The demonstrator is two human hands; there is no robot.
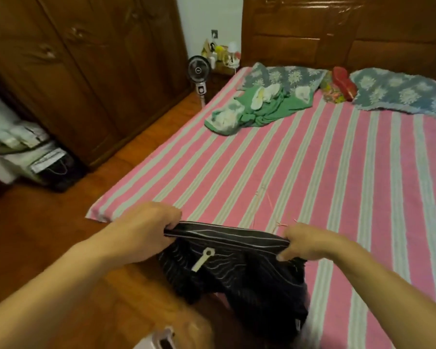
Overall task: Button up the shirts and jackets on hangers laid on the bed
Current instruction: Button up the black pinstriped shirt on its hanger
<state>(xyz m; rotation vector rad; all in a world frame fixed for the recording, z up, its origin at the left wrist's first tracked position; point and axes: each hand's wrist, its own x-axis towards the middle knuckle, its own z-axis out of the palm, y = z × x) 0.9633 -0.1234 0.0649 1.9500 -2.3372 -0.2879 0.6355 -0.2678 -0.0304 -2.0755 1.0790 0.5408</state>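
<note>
A dark shirt with thin white stripes hangs over the near edge of the bed, held up by its top hem. My left hand grips the hem's left end. My right hand pinches the right end. The hem is stretched flat between both hands. A white hanger part shows against the fabric just below the hem. The shirt's lower part droops toward the floor and is blurred.
A green garment lies crumpled near the head of the pink-striped bed, beside blue patterned pillows and a red item. A wooden wardrobe stands left, a small fan by the bed corner, bags on the floor.
</note>
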